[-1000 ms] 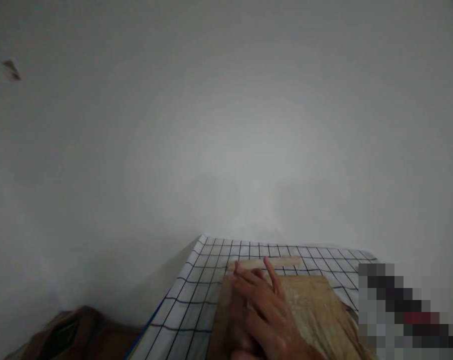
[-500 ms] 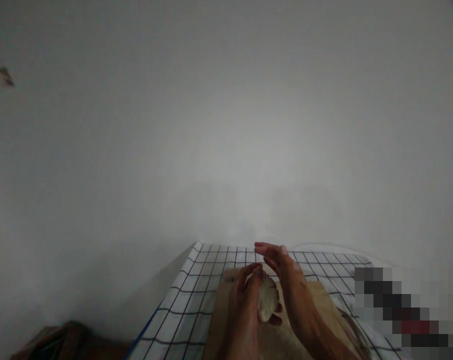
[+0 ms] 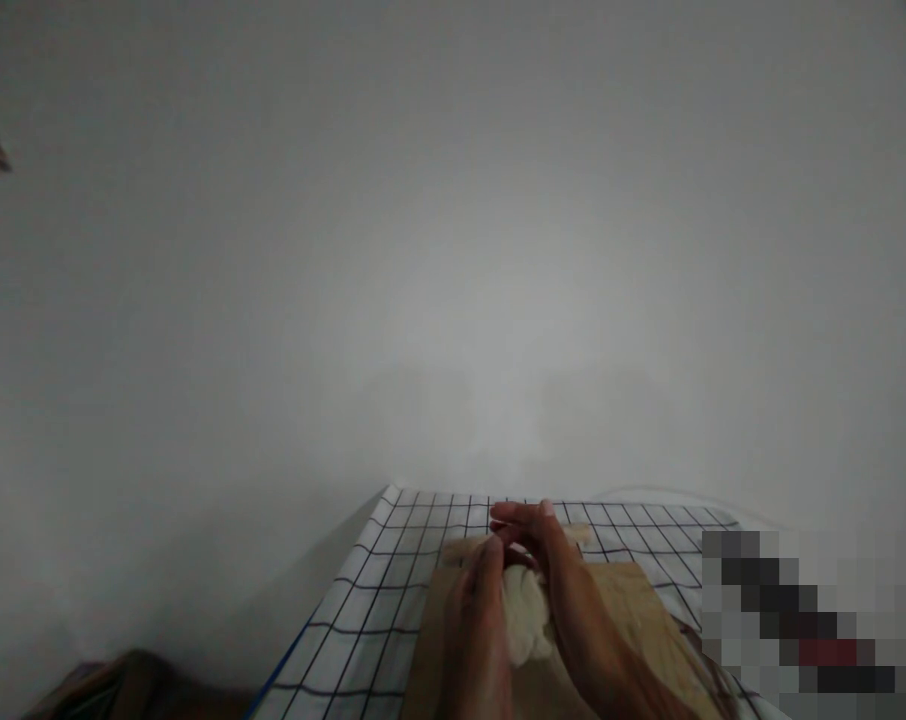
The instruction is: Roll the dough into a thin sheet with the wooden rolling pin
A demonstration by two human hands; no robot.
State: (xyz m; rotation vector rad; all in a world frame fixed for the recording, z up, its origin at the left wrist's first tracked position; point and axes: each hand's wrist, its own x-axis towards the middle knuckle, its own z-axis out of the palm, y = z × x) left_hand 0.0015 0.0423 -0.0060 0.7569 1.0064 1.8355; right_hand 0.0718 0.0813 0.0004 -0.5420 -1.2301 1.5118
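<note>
A pale, lumpy piece of dough (image 3: 526, 615) is clasped between my two palms, above a wooden board (image 3: 625, 610). My left hand (image 3: 483, 600) wraps it from the left, fingers bent upward. From the right, my right hand (image 3: 554, 560) cups it, its long fingers reaching over toward the left fingertips. The fingers' inner sides and the dough's far side are hidden.
A pale wooden stick, perhaps a rolling pin (image 3: 579, 533), lies behind the board, partly covered by my hands. Beneath is a white checked tablecloth (image 3: 370, 600). A wall (image 3: 453, 250) stands behind the table. Dark brown furniture (image 3: 130, 685) is at lower left; a blurred patch covers the lower right.
My right hand has moved left and closed in against the dough. The dough has turned and looks more folded and bunched between the palms.
</note>
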